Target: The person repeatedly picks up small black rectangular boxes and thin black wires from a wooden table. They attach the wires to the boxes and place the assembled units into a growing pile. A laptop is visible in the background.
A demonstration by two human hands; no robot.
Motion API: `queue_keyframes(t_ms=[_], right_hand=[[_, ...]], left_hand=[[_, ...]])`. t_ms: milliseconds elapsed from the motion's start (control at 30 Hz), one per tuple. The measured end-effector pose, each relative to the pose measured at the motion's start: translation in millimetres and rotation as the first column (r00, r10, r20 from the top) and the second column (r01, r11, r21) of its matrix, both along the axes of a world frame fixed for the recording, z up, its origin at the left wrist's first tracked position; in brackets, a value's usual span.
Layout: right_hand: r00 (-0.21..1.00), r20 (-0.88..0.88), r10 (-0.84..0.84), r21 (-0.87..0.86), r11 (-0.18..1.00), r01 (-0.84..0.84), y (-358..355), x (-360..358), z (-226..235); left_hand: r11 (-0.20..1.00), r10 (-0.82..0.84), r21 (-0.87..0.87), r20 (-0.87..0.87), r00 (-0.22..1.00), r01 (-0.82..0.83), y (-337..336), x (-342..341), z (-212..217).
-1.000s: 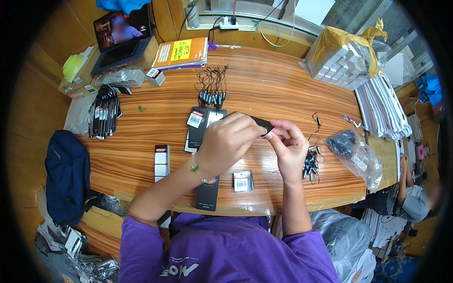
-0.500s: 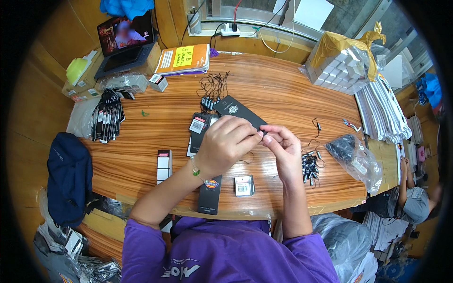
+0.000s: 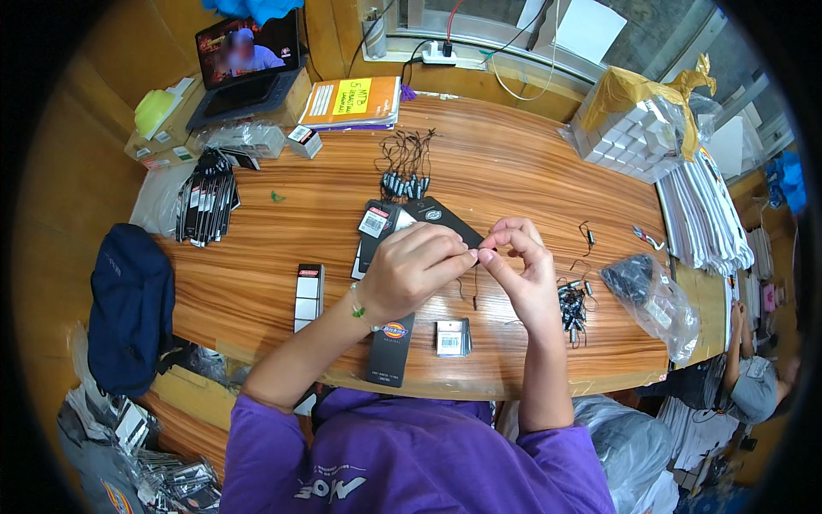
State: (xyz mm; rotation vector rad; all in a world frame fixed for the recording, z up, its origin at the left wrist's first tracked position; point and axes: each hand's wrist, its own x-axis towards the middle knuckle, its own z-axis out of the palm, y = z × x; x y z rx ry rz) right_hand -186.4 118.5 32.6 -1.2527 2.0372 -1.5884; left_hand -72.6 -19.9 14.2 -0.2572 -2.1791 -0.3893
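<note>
Head view shows the left hand [image 3: 413, 272] and right hand [image 3: 522, 270] meeting fingertip to fingertip above a curved wooden table [image 3: 514, 171], pinching a black hang tag [image 3: 441, 216] and thin string [image 3: 475, 287] between them, with a laptop [image 3: 244, 64], stacked notebooks [image 3: 353, 101] and bagged boxes [image 3: 638, 120] along the window wall.

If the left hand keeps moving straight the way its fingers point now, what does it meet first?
The left hand points to the person's right, so it would first meet the fingertips of the right hand, which it already nearly touches over the wooden table. Depth is unclear.
</note>
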Motion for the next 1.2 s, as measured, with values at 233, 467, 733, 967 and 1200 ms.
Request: queue_keyframes(t_ms=[233,467,733,967,1200], right_hand=[[0.964,0.263,-0.047,-0.337,0.931,0.138,-9,-6,-3],[0.775,0.571,0.27,-0.543,0.833,0.111,-22,-16,9],[0.88,0.455,0.133,-0.376,0.925,0.055,-14,-24,-5],[0.879,0.428,0.213,-0.324,0.943,-0.071,-20,-24,6],[0.828,0.422,0.371,-0.287,0.92,-0.266,-26,-13,22]], left_hand=[[0.996,-0.089,-0.011,0.119,0.989,0.091,3,-2,-7],[0.948,0.007,0.269,0.509,0.861,-0.167,-23,36,3],[0.695,-0.001,0.381,0.849,0.529,-0.61,-100,149,-28],[0.767,0.225,0.292,0.712,0.665,-0.572,-89,156,-45],[0.28,0.049,0.896,0.346,0.937,-0.346,-43,111,24]])
